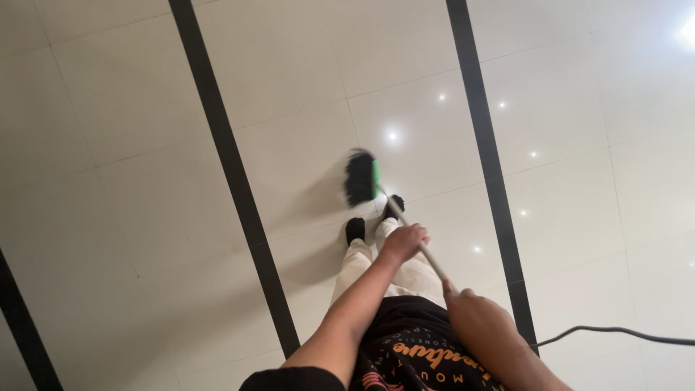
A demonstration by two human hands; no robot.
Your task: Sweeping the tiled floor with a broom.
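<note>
A broom with a black bristle head and a green block rests on the glossy white tiled floor just ahead of my feet. Its pale handle slants back toward my body. My left hand is wrapped around the middle of the handle. My right hand grips the handle's upper end, closer to my waist. The bristle head looks blurred. Below the hands I see my light trousers and black socks.
Two dark stripes run across the white tiles on either side of me. A thin dark cable lies on the floor at the lower right. Ceiling lights reflect in the tiles.
</note>
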